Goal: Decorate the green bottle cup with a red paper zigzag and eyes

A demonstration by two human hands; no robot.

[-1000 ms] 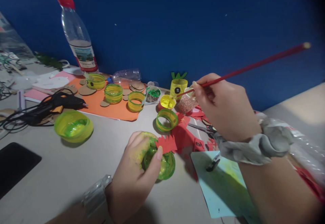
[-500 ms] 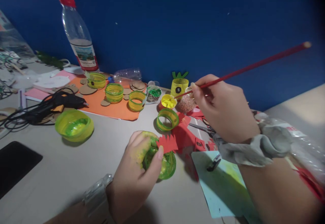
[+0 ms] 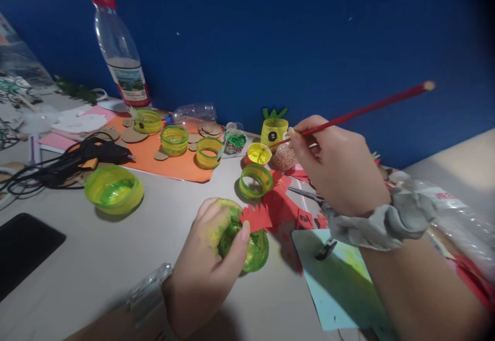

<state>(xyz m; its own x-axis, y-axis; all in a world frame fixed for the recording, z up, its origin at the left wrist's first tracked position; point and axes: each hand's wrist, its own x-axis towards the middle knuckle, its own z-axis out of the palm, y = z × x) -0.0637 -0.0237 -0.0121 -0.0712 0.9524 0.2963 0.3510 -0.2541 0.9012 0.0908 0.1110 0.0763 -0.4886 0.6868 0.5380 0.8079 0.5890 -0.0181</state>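
Observation:
My left hand [image 3: 211, 258], smeared with yellow-green paint, is closed around a green-painted plastic cup [image 3: 251, 251] lying on its side on the table. A jagged red paper piece [image 3: 256, 217] sits on the cup by my thumb. My right hand [image 3: 340, 171] pinches a long red paintbrush [image 3: 367, 108]. Its tip reaches into a small pot of yellow paint [image 3: 258, 153]. A grey scrunchie [image 3: 386, 222] is on that wrist.
Yellow-green plastic rings [image 3: 255, 180] and a painted bowl [image 3: 114, 189] lie about. An orange sheet [image 3: 170, 162] holds cardboard discs. A black glue gun [image 3: 88, 153], a water bottle [image 3: 118, 52], scissors [image 3: 309, 195], red paper scraps [image 3: 286, 204], a light blue sheet [image 3: 336, 279] and a phone [image 3: 23, 248] are nearby.
The brush's far end has dropped lower and swung left as my right hand shifted slightly left. My left hand stays on the cup.

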